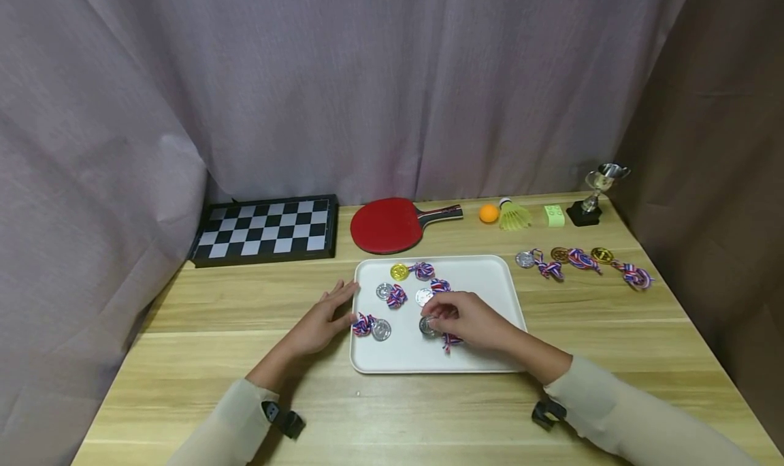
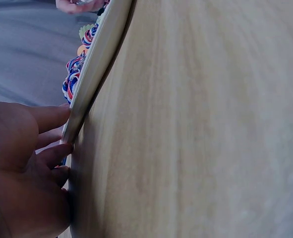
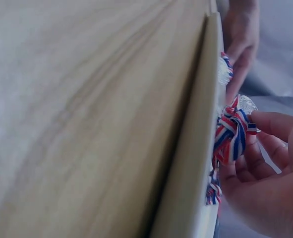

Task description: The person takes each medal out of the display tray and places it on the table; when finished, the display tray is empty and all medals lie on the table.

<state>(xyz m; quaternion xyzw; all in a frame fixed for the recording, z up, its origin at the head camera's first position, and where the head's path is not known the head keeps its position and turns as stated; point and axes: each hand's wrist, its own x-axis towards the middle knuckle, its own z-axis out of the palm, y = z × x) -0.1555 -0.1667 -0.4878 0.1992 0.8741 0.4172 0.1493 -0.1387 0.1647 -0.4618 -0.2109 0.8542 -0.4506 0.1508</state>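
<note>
My right hand is over the white tray, its thumb and fingers pinching a silver medal. In the right wrist view, this medal's knotted striped ribbon hangs beside the fingers. My left hand rests at the tray's left edge, fingers mostly straight, fingertips on the rim in the left wrist view. Also on the tray are a gold medal, a small silver medal, another silver medal near the left hand and one just beyond the right fingers, each with a bundled red, white and blue ribbon.
Three more medals with ribbons lie right of the tray. Along the back stand a chessboard, a red table tennis bat, an orange ball, a shuttlecock, a green block and a trophy cup. Curtains hang behind.
</note>
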